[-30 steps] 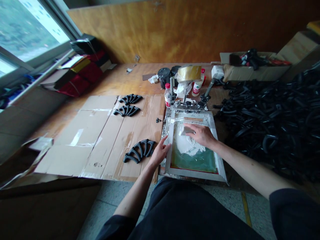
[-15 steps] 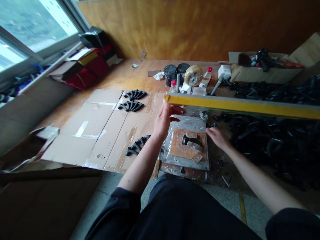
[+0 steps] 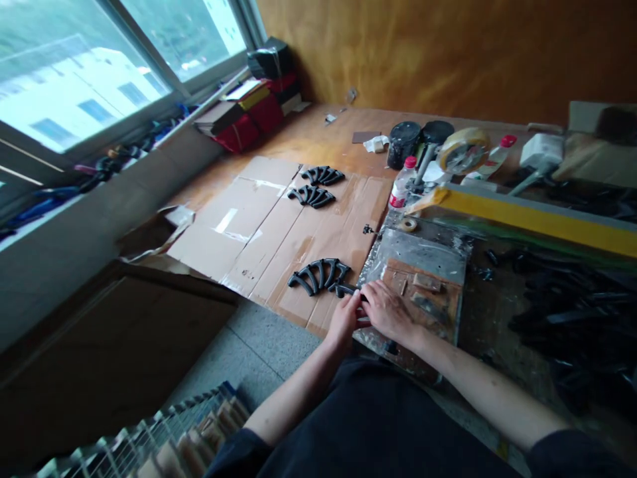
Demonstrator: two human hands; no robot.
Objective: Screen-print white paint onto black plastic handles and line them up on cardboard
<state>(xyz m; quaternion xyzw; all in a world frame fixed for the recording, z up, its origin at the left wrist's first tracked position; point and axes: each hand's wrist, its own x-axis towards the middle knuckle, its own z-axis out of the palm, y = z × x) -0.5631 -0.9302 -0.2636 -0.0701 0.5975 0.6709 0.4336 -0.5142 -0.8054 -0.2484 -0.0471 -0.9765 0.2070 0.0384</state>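
Observation:
My left hand [image 3: 343, 323] and my right hand [image 3: 391, 312] meet at the front left corner of the printing jig [image 3: 418, 255]. Between their fingertips they pinch a black curved part [image 3: 347, 290], which lies at the end of a fan of the same black parts [image 3: 318, 274] on the cardboard sheet [image 3: 279, 226]. The jig's brown wooden plate [image 3: 438, 292] has small blocks on it. The screen frame [image 3: 527, 218], with yellow tape along its edge, is tilted up behind the jig.
Two more fans of black parts [image 3: 318, 186] lie further back on the cardboard. Ink pots [image 3: 404, 143], a tape roll [image 3: 462, 151] and bottles [image 3: 401, 189] stand behind the jig. A heap of black parts [image 3: 577, 312] lies to the right. A window sill is on the left.
The screen frame has been swung up off the jig. My right hand left the jig's middle and joined my left hand at its front left corner. The view has turned left.

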